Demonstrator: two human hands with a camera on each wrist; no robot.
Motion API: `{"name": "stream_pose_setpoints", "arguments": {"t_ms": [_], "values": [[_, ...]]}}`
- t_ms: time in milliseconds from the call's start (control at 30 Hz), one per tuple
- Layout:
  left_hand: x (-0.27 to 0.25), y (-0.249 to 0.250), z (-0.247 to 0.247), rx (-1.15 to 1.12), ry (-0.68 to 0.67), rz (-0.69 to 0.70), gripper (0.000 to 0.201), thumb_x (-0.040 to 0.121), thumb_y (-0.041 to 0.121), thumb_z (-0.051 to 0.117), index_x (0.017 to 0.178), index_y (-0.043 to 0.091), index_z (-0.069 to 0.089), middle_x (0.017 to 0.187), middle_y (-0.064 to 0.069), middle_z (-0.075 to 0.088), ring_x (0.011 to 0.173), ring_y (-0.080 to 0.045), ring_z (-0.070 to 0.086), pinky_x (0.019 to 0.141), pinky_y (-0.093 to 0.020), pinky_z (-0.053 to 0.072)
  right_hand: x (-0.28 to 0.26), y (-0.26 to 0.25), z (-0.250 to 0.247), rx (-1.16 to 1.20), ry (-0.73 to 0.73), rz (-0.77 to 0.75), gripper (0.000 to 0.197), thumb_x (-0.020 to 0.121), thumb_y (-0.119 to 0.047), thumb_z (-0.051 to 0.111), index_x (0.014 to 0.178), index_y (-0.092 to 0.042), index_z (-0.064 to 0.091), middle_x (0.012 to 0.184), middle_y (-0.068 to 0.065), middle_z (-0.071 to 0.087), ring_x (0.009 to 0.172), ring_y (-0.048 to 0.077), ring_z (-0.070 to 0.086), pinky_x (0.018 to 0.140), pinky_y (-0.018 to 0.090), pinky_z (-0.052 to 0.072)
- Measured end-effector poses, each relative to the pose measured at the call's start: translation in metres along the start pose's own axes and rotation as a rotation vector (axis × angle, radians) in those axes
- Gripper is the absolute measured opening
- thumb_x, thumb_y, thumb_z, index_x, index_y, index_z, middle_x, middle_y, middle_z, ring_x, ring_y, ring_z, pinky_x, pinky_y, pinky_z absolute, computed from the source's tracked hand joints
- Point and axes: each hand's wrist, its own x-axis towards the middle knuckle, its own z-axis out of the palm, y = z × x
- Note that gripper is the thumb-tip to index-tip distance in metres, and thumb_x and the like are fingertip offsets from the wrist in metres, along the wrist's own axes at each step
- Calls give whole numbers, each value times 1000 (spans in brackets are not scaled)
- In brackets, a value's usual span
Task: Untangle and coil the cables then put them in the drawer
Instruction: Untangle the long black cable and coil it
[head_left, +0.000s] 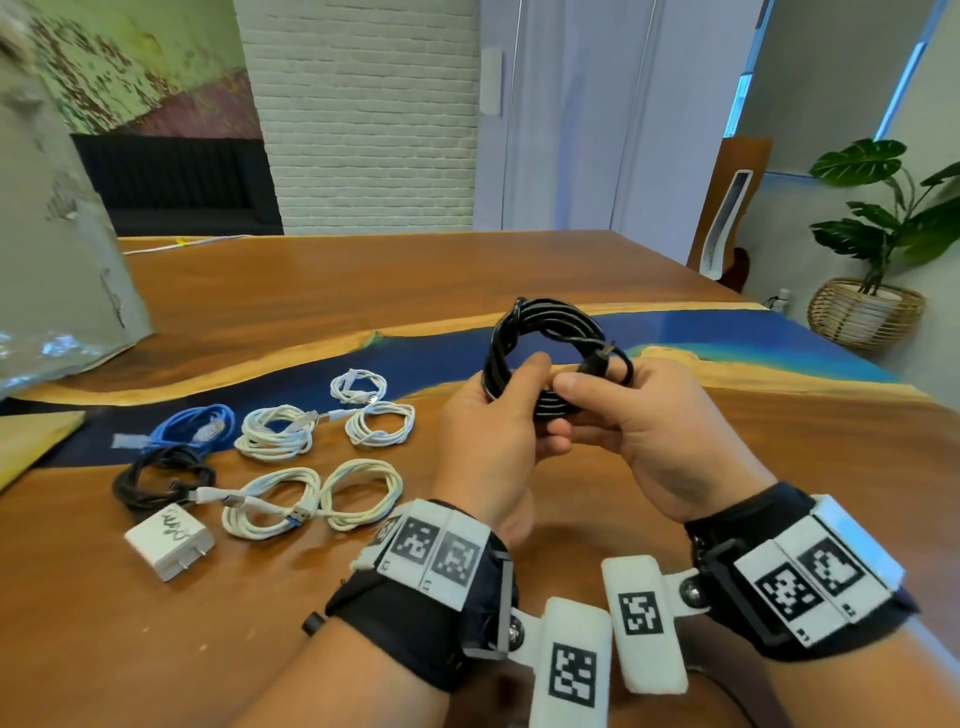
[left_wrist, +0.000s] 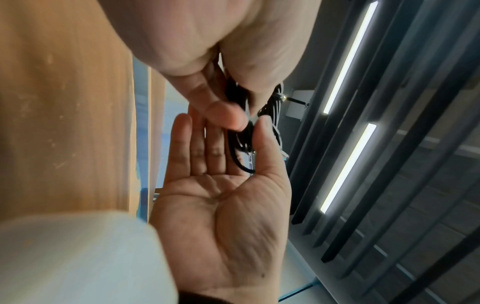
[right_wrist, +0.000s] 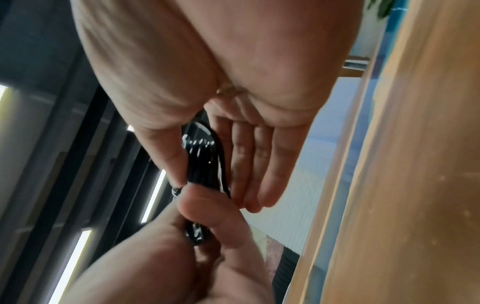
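Note:
I hold a black cable, wound into a coil, upright above the table. My left hand clamps the coil's left side, thumb in front and straight fingers behind. The left wrist view shows that palm with the black cable pressed under the thumb. My right hand pinches the coil's lower right part, near a plug end. In the right wrist view its thumb and fingers nip the strands. No drawer is in view.
Several coiled white cables lie on the table at the left, beside a blue cable, a small black cable and a white charger. A plastic bag stands far left. A potted plant is beyond the right edge.

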Motion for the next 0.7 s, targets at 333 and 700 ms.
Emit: {"name": "stream_pose_setpoints", "arguments": {"t_ms": [333,700], "values": [[9,20,-22,710,-181,218,42,82,40,80,119,40,60,87,12,77,80,-7,72,75,-34,56,5,-2,-16,-330,133,-59,10,87,3,66,93,-4,64,88,22,70,83,30,75,68,43,63],[-2,19,-15,627,-309,328,39,89,18,78,122,38,69,106,3,70,80,-12,71,76,-28,60,3,-11,-22,-461,0,-33,14,81,-7,62,95,-5,60,73,12,64,65,29,65,65,48,54]]}}
